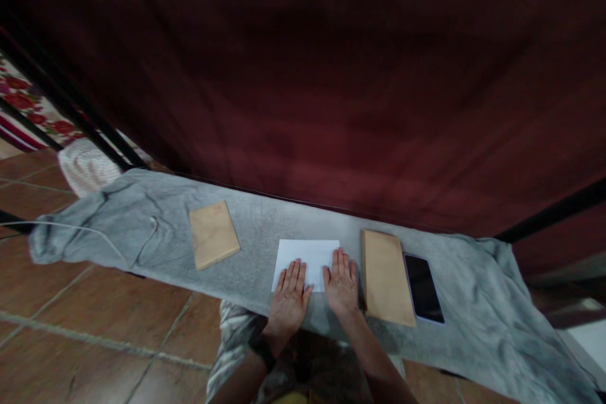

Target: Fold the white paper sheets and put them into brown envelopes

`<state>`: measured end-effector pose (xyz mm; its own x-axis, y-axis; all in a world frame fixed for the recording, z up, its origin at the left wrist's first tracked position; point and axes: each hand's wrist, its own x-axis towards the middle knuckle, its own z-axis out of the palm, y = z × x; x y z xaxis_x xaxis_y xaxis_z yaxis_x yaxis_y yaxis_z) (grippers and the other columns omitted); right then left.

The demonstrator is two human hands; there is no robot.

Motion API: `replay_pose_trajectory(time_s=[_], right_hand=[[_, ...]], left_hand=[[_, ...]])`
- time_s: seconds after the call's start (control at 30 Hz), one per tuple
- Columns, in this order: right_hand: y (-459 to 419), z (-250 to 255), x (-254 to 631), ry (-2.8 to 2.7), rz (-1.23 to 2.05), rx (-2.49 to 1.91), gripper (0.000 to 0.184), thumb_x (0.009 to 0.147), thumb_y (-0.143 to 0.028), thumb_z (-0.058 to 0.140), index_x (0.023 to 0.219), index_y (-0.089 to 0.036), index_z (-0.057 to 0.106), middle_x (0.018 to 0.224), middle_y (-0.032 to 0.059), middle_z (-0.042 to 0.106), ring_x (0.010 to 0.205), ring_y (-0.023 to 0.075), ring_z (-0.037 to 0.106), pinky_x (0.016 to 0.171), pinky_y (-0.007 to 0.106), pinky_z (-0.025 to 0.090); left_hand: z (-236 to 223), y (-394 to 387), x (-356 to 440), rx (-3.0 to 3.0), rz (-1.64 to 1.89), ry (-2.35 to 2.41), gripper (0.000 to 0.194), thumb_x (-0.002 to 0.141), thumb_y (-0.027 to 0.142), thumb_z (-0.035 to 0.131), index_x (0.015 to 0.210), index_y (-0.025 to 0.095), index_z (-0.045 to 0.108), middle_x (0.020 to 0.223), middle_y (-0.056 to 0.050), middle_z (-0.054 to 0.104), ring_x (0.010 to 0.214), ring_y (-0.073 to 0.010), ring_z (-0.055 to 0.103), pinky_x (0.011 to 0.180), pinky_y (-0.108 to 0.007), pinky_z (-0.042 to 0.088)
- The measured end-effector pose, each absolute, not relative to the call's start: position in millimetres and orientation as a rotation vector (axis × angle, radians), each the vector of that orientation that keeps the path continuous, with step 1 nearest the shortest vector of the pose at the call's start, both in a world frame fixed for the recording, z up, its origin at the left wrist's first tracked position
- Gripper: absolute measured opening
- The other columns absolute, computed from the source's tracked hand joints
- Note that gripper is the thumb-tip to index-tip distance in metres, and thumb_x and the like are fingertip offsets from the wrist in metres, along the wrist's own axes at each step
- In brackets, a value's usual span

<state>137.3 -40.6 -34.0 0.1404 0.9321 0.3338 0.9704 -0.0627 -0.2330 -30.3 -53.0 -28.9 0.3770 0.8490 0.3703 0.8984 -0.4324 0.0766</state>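
A white sheet of paper (308, 254) lies on a grey cloth (265, 227) spread over a low surface. My left hand (288, 300) lies flat on the sheet's near left part, fingers stretched out together. My right hand (341, 284) lies flat on its near right corner, fingers extended. Neither hand holds anything. A brown envelope stack (387, 276) sits just right of my right hand, and a second brown envelope (213, 235) lies further left.
A dark phone (423, 288) lies face up right of the envelope stack. A white cable (95, 232) runs across the cloth's left end. A dark red curtain (331, 76) hangs behind. Brown floor tiles (95, 322) lie to the left.
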Motion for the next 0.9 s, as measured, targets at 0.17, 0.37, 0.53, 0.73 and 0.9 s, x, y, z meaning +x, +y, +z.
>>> replay_pose_trajectory(time_s=[0.17,0.37,0.53,0.73,0.9], right_hand=[[-50,-21,111,-1.92,0.056,-1.934,0.059,0.106,-0.041,0.02,0.154,-0.01,0.034,0.16,0.0134,0.032,0.149,0.0256,0.03,0.122,0.049,0.02],[-44,-15,97,-2.174,0.239,-1.782,0.055,0.107,-0.04,0.02,0.155,-0.016,0.031,0.162,0.0065,0.029,0.15,0.0193,0.028,0.123,0.042,0.021],[-13,-17,107,-2.162,0.221,-1.836,0.056,0.107,-0.041,0.021,0.156,-0.014,0.028,0.163,0.0068,0.025,0.152,0.02,0.023,0.124,0.042,0.016],[-6,-22,113,-2.106,0.131,-1.88,0.056,0.107,-0.039,0.022,0.156,-0.013,0.027,0.162,0.0095,0.026,0.152,0.0221,0.022,0.124,0.045,0.016],[-24,-28,124,-2.043,0.009,-1.945,0.06,0.106,-0.041,0.026,0.156,-0.009,0.029,0.162,0.0142,0.027,0.151,0.0257,0.026,0.123,0.047,0.018]], left_hand=[[-23,-54,-42,-2.533,-0.481,-1.493,0.057,0.098,0.037,0.044,0.151,0.016,0.042,0.158,-0.016,0.038,0.147,-0.029,0.035,0.118,-0.048,0.032],[-19,-56,-44,-2.602,-0.409,-1.413,0.06,0.09,0.022,0.048,0.149,0.013,0.044,0.16,-0.018,0.033,0.148,-0.0307,0.032,0.12,-0.05,0.028],[-13,-56,-40,-2.58,-0.409,-1.485,0.057,0.095,0.029,0.046,0.15,0.015,0.043,0.158,-0.017,0.037,0.148,-0.0317,0.033,0.118,-0.05,0.031],[-8,-57,-39,-2.583,-0.434,-1.49,0.06,0.097,0.027,0.042,0.156,0.017,0.033,0.159,-0.014,0.037,0.149,-0.03,0.031,0.118,-0.051,0.032],[-11,-58,-41,-2.596,-0.492,-1.527,0.059,0.098,0.028,0.04,0.155,0.013,0.033,0.158,-0.015,0.038,0.149,-0.0278,0.031,0.12,-0.048,0.031]])
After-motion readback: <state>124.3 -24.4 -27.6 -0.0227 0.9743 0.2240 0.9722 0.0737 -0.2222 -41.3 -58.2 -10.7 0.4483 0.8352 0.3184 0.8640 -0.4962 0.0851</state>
